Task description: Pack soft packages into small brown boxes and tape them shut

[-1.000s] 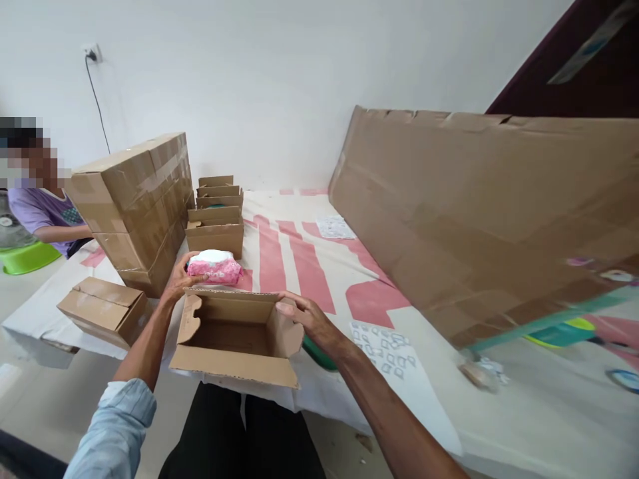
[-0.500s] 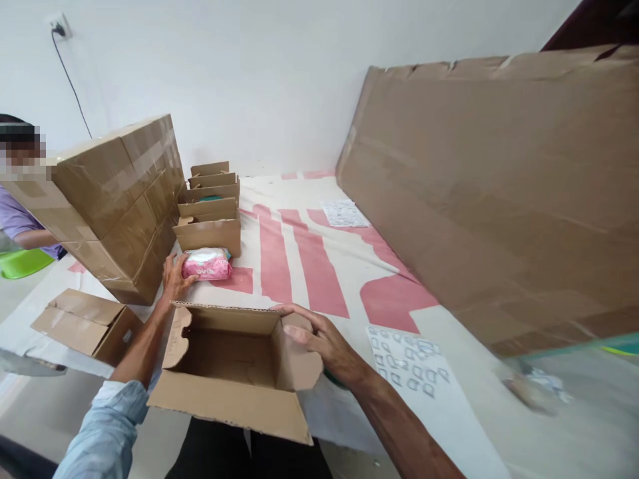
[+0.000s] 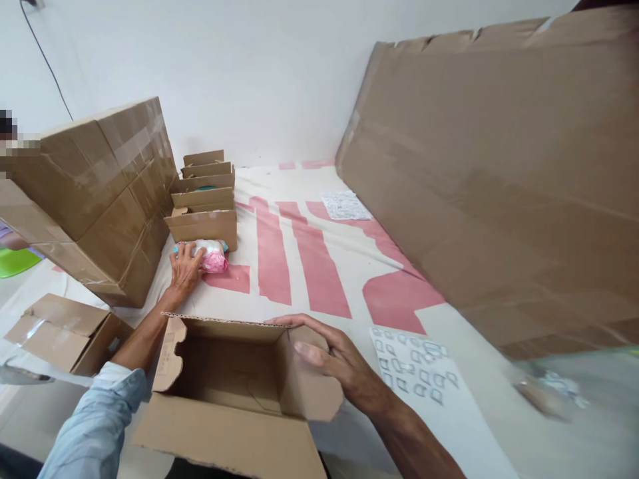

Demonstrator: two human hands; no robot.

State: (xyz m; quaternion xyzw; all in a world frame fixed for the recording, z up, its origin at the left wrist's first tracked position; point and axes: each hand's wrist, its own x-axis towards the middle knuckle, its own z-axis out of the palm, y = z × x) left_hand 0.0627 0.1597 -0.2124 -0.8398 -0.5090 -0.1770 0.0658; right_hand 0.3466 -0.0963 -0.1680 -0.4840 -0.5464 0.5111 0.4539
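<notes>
My left hand (image 3: 188, 271) lies over the left end of a soft pink and white pack (image 3: 214, 258), fingers curled onto its top and the thumb at its near side. The pack rests on the cloth, right in front of a row of open cardboard boxes (image 3: 207, 227). Close to me is an open, bare-bottomed cardboard box (image 3: 229, 362) with its flaps spread. My right hand (image 3: 329, 356) grips its right end, thumb on the side flap and fingers behind the far wall.
Taped cartons (image 3: 117, 193) are stacked at the left, with a smaller closed carton (image 3: 57, 326) before them. A large cardboard panel (image 3: 489, 179) leans along the right. Printed sheets (image 3: 412, 362) lie on the red and white cloth (image 3: 319, 266). Part of another person shows at the far left.
My left hand has moved from beside the pack's left end to over its top. The open box in my right hand appears nearer and lower, while the whole view has shifted.
</notes>
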